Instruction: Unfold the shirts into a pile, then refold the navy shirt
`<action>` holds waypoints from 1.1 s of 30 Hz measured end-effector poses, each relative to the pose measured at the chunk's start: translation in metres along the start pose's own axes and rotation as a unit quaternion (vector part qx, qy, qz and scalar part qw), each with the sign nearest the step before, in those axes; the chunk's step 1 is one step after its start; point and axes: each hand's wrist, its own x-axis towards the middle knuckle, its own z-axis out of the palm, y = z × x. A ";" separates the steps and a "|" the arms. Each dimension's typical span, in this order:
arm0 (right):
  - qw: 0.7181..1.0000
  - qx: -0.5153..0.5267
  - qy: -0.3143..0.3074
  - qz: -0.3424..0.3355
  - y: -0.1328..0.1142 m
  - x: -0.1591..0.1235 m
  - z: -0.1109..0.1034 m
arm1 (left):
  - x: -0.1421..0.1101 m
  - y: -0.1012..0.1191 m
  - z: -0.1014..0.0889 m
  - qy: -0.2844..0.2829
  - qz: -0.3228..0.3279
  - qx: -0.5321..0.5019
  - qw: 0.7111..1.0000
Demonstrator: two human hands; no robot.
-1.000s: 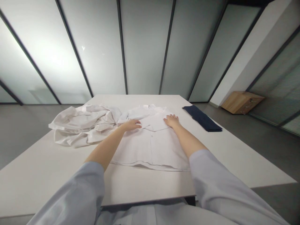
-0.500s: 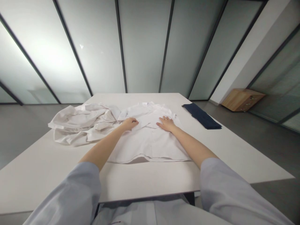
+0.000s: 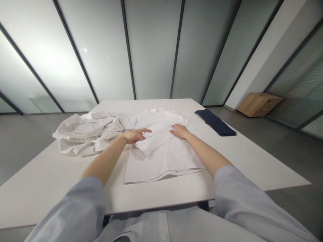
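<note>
A white button-front shirt (image 3: 157,161) lies flat on the white rectangular desk (image 3: 161,195), its upper part folded across itself in a loose, slanting flap (image 3: 153,137). The left hand (image 3: 135,136) is released, fingers spread at the flap's edge, with no clenched grip. The right hand (image 3: 180,131) rests open and flat on the shirt. The risk lies in that unpinned flap: a brush from the left hand could drag it askew. The crumpled white cloth heap (image 3: 88,133) just beside the shirt could also snag its loose edge, while the folded navy cloth (image 3: 215,122) sits well apart.
</note>
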 end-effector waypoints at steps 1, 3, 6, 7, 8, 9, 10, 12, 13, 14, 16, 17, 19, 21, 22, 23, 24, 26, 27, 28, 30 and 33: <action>1.000 0.000 0.008 0.002 0.000 -0.002 0.001 | 0.000 -0.002 0.001 0.006 -0.008 -0.005 1.000; 1.000 -0.004 0.021 0.006 -0.002 -0.007 0.001 | 0.002 -0.006 0.003 0.038 -0.014 0.000 0.999; 0.998 -0.026 0.053 0.032 -0.007 -0.013 -0.002 | 0.010 -0.017 0.004 0.155 0.021 0.064 0.986; 0.996 -0.038 0.069 0.048 -0.009 -0.015 -0.003 | 0.013 -0.021 0.004 0.202 0.040 0.099 0.974; 0.993 -0.049 0.084 0.064 -0.011 -0.016 -0.004 | 0.015 -0.025 0.004 0.242 0.057 0.136 0.959; 0.991 -0.056 0.094 0.078 -0.012 -0.018 -0.005 | 0.017 -0.028 0.004 0.275 0.071 0.175 0.943; 0.990 -0.060 0.098 0.088 -0.013 -0.019 -0.005 | 0.018 -0.031 0.003 0.299 0.082 0.211 0.927; 0.990 -0.056 0.091 0.093 -0.013 -0.021 -0.005 | 0.018 -0.035 0.002 0.321 0.104 0.271 0.901; 0.991 -0.051 0.085 0.091 -0.013 -0.021 -0.004 | 0.017 -0.036 0.003 0.317 0.119 0.295 0.893; 0.992 -0.045 0.080 0.087 -0.013 -0.022 -0.004 | 0.016 -0.036 0.003 0.303 0.134 0.316 0.889; 0.994 -0.037 0.072 0.072 -0.012 -0.022 -0.003 | 0.014 -0.036 0.005 0.253 0.153 0.349 0.889; 0.995 -0.034 0.068 0.063 -0.012 -0.022 -0.003 | 0.013 -0.036 0.006 0.225 0.157 0.362 0.891; 0.997 -0.033 0.057 0.052 -0.012 -0.022 -0.002 | 0.013 -0.035 0.008 0.180 0.154 0.384 0.892; 0.998 -0.033 0.034 0.051 -0.012 -0.021 -0.002 | 0.014 -0.035 0.010 0.147 0.144 0.412 0.888; 0.998 -0.032 0.020 0.056 -0.013 -0.021 -0.001 | 0.014 -0.035 0.011 0.134 0.137 0.430 0.882; 0.998 -0.029 0.008 0.063 -0.013 -0.021 -0.001 | 0.014 -0.034 0.011 0.124 0.128 0.449 0.876; 0.997 -0.028 0.000 0.073 -0.014 -0.021 -0.001 | 0.015 -0.034 0.012 0.120 0.119 0.469 0.867; 0.994 -0.027 -0.004 0.106 -0.014 -0.021 -0.001 | 0.015 -0.031 0.014 0.133 0.109 0.508 0.844; 0.992 -0.026 -0.001 0.127 -0.015 -0.021 -0.001 | 0.014 -0.030 0.016 0.144 0.108 0.526 0.831; 0.988 -0.025 0.004 0.150 -0.015 -0.022 -0.002 | 0.014 -0.027 0.018 0.156 0.108 0.542 0.819; 0.981 -0.020 0.014 0.192 -0.015 -0.023 -0.002 | 0.013 -0.023 0.023 0.174 0.108 0.571 0.795; 0.972 -0.014 0.026 0.235 -0.012 -0.023 -0.004 | 0.013 -0.017 0.029 0.195 0.106 0.605 0.764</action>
